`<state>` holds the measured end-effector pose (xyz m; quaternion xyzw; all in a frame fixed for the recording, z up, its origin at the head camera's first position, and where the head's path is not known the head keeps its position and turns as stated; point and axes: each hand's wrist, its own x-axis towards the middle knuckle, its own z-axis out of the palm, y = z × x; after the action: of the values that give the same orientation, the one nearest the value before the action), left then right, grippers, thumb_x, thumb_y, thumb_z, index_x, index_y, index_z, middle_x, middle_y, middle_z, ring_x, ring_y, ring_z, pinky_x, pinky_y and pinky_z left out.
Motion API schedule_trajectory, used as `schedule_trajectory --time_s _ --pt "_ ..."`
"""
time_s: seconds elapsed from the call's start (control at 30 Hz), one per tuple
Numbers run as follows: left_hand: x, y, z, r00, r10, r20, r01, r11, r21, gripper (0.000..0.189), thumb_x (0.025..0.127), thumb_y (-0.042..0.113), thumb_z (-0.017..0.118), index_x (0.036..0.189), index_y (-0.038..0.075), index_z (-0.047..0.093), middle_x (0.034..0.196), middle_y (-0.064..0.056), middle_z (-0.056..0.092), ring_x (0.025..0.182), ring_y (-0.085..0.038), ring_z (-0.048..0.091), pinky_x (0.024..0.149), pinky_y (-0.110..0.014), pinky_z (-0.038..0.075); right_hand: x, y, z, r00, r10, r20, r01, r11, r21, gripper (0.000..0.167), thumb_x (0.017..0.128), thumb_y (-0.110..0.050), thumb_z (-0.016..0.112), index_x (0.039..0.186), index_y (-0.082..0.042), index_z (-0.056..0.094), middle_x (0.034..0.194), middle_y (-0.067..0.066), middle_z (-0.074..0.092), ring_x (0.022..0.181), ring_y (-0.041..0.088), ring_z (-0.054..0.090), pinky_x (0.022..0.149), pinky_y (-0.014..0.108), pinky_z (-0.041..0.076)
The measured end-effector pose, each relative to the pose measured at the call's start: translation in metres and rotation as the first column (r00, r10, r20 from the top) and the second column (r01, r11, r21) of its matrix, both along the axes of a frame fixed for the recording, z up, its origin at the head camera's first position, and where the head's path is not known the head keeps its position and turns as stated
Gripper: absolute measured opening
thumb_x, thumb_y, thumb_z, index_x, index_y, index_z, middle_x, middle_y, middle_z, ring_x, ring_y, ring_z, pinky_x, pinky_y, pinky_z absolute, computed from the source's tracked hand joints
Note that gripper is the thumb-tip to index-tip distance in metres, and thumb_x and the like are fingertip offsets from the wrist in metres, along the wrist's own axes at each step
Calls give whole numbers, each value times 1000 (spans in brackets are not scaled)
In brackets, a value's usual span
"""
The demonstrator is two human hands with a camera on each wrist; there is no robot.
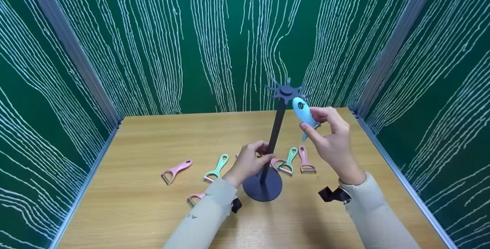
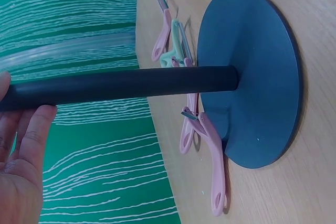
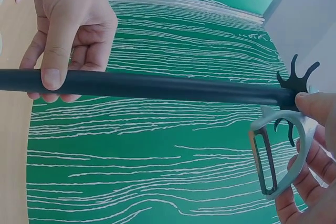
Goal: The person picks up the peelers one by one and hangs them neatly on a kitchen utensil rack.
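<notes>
A black stand has a round base (image 1: 264, 189), an upright pole (image 1: 278, 124) and a star-shaped top (image 1: 286, 91) of curved hooks. My left hand (image 1: 249, 163) grips the pole at its lower half, thumb on one side and fingers on the other, as the right wrist view also shows. Up beside the hooks, my right hand (image 1: 337, 145) pinches a light blue peeler (image 1: 305, 113) between thumb and fingers. The peeler's holed handle end points up toward the hooks and overlaps their edge in the head view. Its metal blade (image 3: 265, 161) faces the pole in the right wrist view.
More peelers lie on the wooden table (image 1: 134, 210): a pink one (image 1: 178, 169) at left, a green one (image 1: 219, 166) nearer the stand, and a green one (image 1: 291, 159) and pink one (image 1: 304, 158) right of the pole. Green walls (image 1: 206, 42) with white lines enclose it.
</notes>
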<state>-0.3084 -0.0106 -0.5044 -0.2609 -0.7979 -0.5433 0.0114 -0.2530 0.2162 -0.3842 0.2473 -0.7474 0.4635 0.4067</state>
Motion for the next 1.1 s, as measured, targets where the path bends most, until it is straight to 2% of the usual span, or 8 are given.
schedule_trajectory --time_s 0.1,0.27,0.4,0.63,0.93,1.03,1.1 --pt "1 1 1 1000 -5 -6 5 1000 -1 15 104 13 75 116 4 75 106 -6 79 95 -10 71 84 -24 61 1 -1 0 1000 10 -6 -10 1000 -15 40 80 18 85 116 8 72 105 9 71 97 2 60 89 15 51" --pt "1 0 2 1000 -5 12 5 1000 3 13 104 14 74 116 7 76 107 -5 78 96 -10 70 84 -25 61 2 -4 -3 1000 30 -1 -30 999 -15 40 80 19 85 116 9 71 105 10 73 94 2 62 87 16 51" --pt "1 0 3 1000 0 27 0 1000 3 12 104 14 74 116 11 76 107 -4 78 95 -10 69 84 -26 62 2 -5 -5 999 41 27 -41 999 -16 42 80 18 85 118 10 69 108 1 73 95 3 62 88 17 51" --pt "1 0 3 999 3 35 -2 1000 -2 11 104 13 74 116 11 76 108 -4 79 96 -10 70 85 -27 62 2 -3 -9 998 67 21 -67 998 -17 43 80 19 85 119 9 70 101 -6 68 96 5 61 91 18 50" --pt "-1 1 2 1000 -2 11 2 1000 12 11 103 12 75 114 9 76 107 -5 79 96 -11 71 89 -33 62 1 10 -13 1000 27 3 -27 999 -47 42 80 18 85 118 9 72 102 -13 67 96 4 62 92 16 50" --pt "-1 1 2 1000 -7 2 7 1000 23 11 102 10 76 112 7 77 106 -7 80 96 -12 72 91 -40 62 2 16 -14 1000 2 24 -1 999 -54 41 81 18 84 119 9 71 104 -18 66 97 3 61 93 16 50" --pt "-2 1 1 1000 -7 4 7 1000 23 11 102 10 75 112 7 77 106 -6 80 96 -12 72 92 -41 62 2 19 -15 999 -17 43 19 998 -52 40 82 17 84 120 9 71 104 -20 65 97 2 60 93 15 49"
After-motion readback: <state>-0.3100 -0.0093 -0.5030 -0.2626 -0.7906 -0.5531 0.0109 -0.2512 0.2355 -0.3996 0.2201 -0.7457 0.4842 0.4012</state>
